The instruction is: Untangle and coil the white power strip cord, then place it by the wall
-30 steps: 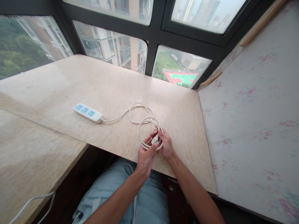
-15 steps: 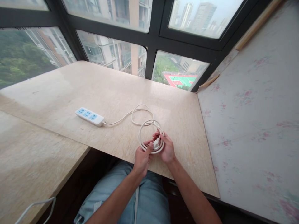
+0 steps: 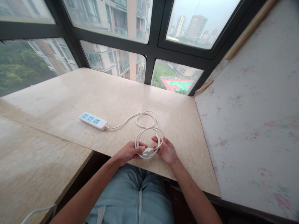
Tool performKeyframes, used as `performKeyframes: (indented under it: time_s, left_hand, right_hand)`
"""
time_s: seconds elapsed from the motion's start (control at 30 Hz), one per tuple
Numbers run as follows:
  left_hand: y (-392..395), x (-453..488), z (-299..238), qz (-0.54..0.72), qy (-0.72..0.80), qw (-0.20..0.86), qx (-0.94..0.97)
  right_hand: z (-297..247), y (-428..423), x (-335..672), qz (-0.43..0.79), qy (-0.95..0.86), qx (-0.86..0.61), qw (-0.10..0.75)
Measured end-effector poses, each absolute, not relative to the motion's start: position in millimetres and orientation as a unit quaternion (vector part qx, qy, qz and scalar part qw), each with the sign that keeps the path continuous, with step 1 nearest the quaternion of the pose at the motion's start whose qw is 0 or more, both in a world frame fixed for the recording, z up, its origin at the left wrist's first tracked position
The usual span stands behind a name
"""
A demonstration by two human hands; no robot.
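Countertop (image 3: pixel 112 93) stretches beyond the coiled cable (image 3: pixel 146 157), gripped by the left hand (image 3: pixel 129 152) near the front edge (image 3: pixel 154 171), right hand (image 3: pixel 168 153) open.

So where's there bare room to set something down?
Bare surface shows on the counter between the power strip and the windows, between the right hand and the flowered wall, and across most of the near-left slab. It's crowded near the front edge, around the left hand, plug and looped cord.
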State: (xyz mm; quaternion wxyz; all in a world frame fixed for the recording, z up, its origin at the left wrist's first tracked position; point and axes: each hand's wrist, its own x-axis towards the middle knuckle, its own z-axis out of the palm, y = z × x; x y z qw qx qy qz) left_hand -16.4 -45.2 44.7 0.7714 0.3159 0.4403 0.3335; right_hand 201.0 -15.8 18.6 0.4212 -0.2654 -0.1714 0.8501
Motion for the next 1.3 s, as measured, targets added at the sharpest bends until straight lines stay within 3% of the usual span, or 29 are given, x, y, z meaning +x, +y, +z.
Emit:
performKeyframes:
  time_s: [0.37,0.83,1.1,1.3]
  left_hand:
    - [-44,-34,56,0.288,0.430,0.794,0.320]
    - [-30,-64,71,0.242,0.474,0.762,0.367]
    - [-34,-60,65,0.319,0.497,0.730,0.343]
    - [-47,-56,53,0.343,0.464,0.777,0.251]
  right_hand:
    - [2,-1,209,0.796,-0.122,-0.319,0.499]
    - [10,2,213,0.757,-0.222,-0.367,0.493]
    - [2,1,217,0.723,-0.169,-0.372,0.557]
    - [9,-4,202,0.713,-0.095,-0.301,0.626]
